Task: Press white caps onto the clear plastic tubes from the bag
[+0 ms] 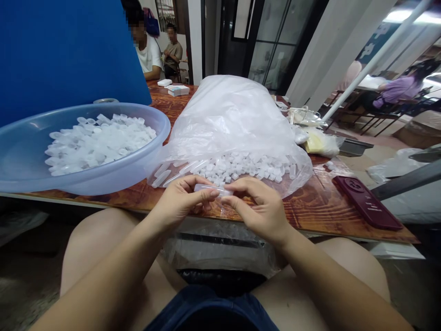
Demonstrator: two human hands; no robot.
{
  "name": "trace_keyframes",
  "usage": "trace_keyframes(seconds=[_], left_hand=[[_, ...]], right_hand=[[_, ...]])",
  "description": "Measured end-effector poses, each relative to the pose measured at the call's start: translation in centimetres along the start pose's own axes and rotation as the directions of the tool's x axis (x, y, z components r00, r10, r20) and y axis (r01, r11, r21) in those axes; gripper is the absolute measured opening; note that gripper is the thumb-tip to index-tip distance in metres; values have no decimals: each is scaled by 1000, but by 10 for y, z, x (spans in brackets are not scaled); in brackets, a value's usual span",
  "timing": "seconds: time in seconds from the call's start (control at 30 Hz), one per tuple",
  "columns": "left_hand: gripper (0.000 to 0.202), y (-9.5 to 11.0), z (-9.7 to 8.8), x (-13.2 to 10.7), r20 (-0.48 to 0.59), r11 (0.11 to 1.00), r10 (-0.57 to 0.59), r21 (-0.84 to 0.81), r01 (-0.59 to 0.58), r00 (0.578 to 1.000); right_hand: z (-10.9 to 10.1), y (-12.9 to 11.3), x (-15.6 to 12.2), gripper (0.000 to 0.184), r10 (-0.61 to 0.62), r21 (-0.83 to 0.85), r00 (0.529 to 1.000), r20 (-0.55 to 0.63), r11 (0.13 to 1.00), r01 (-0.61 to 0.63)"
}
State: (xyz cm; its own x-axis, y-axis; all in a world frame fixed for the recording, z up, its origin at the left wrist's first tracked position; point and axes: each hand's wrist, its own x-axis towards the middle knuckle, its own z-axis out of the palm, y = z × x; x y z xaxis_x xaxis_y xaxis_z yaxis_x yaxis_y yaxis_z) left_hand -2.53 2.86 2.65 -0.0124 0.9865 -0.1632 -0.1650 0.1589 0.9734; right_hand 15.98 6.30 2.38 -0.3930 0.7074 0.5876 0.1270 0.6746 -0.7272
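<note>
My left hand [188, 197] pinches a short translucent plastic tube [202, 187] between thumb and fingers, just over the table's front edge. At the tube's right end, my right hand [260, 204] is closed on a small white cap [226, 192], with thumb and forefinger around it. Cap and tube lie in one line and appear to touch; how far they fit together is hidden by the fingers. Right behind my hands, many loose white caps [237, 166] spill at the mouth of a large clear plastic bag [237, 110]. Several empty tubes [161, 177] lie at its left corner.
A blue basin [138, 172] on the left holds a heap of capped-looking tubes [99, 142]. A dark red phone [365, 202] lies on the wooden table [310, 214] at right. Small bags [317, 140] sit behind it. Other people sit farther back.
</note>
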Motion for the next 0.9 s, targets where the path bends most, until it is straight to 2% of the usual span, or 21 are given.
trace_keyframes(seconds=[0.03,0.07,0.1,0.13,0.17,0.2,0.23,0.27,0.3,0.33,0.37,0.4,0.43,0.47,0.53,0.6,0.73,0.8,0.9], left_hand=[[33,0,0,-1,-18,999,43,34,-42,999],[34,0,0,-2,-32,995,77,60,-75,997],[35,0,1,-2,-35,993,97,73,-94,995],[35,0,1,-2,-30,993,101,70,-99,994],[35,0,2,-2,-23,994,93,53,-91,995],[36,0,2,-1,-23,997,74,23,-73,997],[37,-1,2,0,-30,999,48,-16,-48,998],[38,-1,2,1,-42,998,19,-59,-22,999],[39,-1,2,2,-57,995,-7,-103,1,998],[40,-1,2,3,-65,990,-31,-143,22,997],[40,-2,1,3,-60,984,-51,-174,40,997],[40,-2,2,4,-43,979,-67,-196,57,997],[40,-2,2,4,-21,975,-79,-211,73,997],[40,-3,3,4,0,971,-91,-221,89,996],[40,-4,5,4,35,966,-105,-234,110,994],[39,-5,8,3,62,960,-109,-251,121,992],[37,-6,11,1,106,950,-117,-277,142,988],[36,-6,12,0,100,953,-113,-271,137,988],[34,-7,13,-4,44,975,-52,-216,60,998]], right_hand=[[1,-1,0,18,180,100,982,48,978,-184],[3,0,1,28,352,194,927,133,908,-373],[3,1,1,39,482,258,842,243,804,-535],[3,2,2,48,551,288,760,346,708,-645],[3,4,2,55,565,292,714,412,661,-692],[2,5,2,56,546,289,729,414,680,-674],[0,6,2,53,495,277,794,353,755,-594],[-1,6,1,46,399,240,880,260,856,-459],[-3,6,1,40,248,169,954,166,946,-275],[-4,6,0,40,66,71,993,102,995,-73],[-4,6,-1,40,-110,-32,990,84,993,113],[-4,6,-1,38,-245,-117,965,97,960,256],[-4,5,-2,34,-325,-174,938,123,923,343],[-4,5,-2,30,-353,-212,925,139,902,376],[-4,4,-2,22,-295,-261,945,140,910,323],[-6,4,-2,23,-247,-278,957,150,919,280],[-10,9,-1,27,-319,-286,915,248,878,383],[-9,11,-2,22,-329,-274,908,258,877,395],[-4,10,-4,14,-293,-211,937,188,920,330]])
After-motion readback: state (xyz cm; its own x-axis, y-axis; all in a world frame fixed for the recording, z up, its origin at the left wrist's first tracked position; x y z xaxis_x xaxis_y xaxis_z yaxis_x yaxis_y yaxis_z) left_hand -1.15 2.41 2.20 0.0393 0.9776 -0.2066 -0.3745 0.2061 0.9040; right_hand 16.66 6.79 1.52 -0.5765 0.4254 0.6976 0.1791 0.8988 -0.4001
